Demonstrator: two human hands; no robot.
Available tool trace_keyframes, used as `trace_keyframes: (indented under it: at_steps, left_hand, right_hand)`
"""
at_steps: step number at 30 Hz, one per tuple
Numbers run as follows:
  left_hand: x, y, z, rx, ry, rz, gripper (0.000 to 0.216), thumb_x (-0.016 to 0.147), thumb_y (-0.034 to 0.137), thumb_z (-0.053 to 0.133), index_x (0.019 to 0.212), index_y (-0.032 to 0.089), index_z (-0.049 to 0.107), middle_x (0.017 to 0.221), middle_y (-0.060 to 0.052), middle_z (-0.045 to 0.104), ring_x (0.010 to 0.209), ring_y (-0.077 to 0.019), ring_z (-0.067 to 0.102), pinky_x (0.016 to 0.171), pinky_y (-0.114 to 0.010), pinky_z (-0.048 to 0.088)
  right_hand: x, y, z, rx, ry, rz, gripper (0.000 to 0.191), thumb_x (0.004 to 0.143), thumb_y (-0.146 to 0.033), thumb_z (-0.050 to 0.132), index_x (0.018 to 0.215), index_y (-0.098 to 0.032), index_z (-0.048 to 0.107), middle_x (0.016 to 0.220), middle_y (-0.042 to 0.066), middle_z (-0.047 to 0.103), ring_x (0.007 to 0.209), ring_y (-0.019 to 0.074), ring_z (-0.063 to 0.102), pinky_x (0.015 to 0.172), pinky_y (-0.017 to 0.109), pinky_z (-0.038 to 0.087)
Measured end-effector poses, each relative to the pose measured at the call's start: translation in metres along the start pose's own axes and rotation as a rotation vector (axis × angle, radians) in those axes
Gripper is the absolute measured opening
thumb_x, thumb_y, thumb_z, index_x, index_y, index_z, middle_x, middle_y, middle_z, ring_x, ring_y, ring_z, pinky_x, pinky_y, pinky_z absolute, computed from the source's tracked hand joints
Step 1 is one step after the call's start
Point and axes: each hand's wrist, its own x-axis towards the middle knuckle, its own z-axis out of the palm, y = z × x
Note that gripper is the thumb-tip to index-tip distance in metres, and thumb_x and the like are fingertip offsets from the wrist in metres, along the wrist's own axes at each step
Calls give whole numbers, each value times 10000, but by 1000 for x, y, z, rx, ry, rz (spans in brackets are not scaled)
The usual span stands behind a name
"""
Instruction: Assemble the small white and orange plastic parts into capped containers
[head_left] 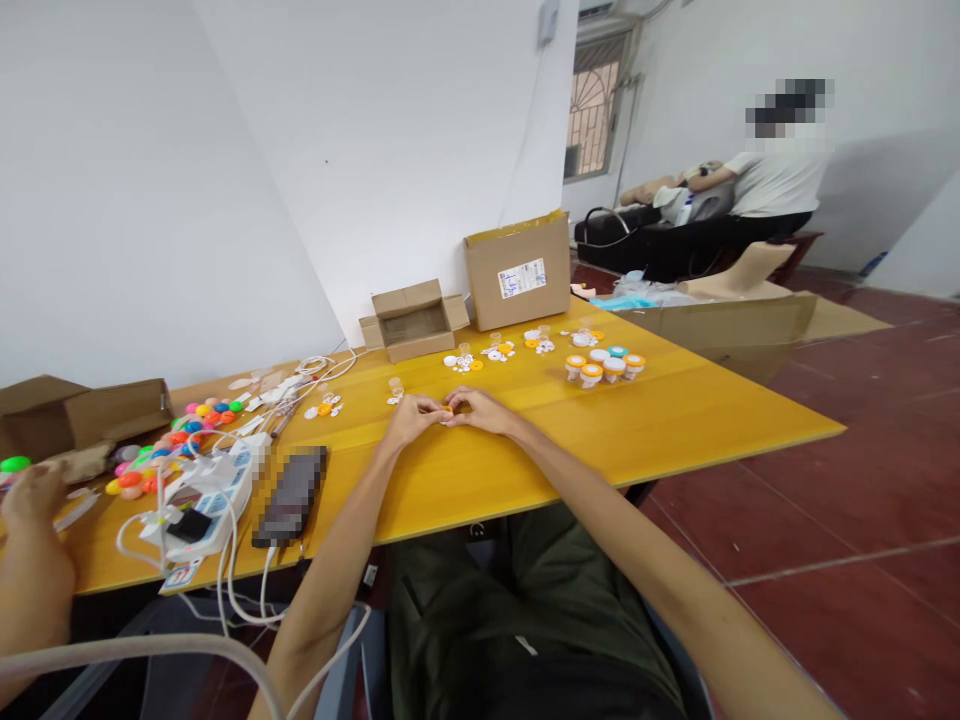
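My left hand [411, 417] and my right hand [480, 408] meet over the middle of the yellow table [675, 420]. Both are pinched together on a small orange cap [448, 409] that shows between the fingertips. Whether a small jar is under it I cannot tell. A little beyond my hands lie loose white and orange caps [325, 408] and small clear jars [395, 386]. A cluster of capped jars [602, 366] with orange, white and teal lids stands further right.
Two open cardboard boxes [415, 318] [517, 270] stand at the table's far edge. At left are a power strip with cables [210, 495], a dark phone [291, 495], coloured balls [196, 425] and another person's hand [31, 500]. A seated person [772, 180] is across the room.
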Motion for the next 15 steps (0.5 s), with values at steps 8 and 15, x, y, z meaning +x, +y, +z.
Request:
trace_keyframes:
  at_steps: [8,15]
  left_hand:
    - [-1,-1,1,14,14,-7,262,665,451,783,663,190,774,753,-65,746,728,-190,665,709,-293,528]
    - [-1,1,1,18,11,-4,251,672,440,785,665,189,771,777,-67,744,740,-186,660,712,-290,530]
  right_hand:
    - [0,0,-1,-8,-1,-19,132,686,-259,792,724,-213,675,997,37,702,960,214,647,920,365,486]
    - [0,0,-1,-4,-8,-21,132,686,-250,793,739,-208,679,1008,44,705,965,216,650,921,367,488]
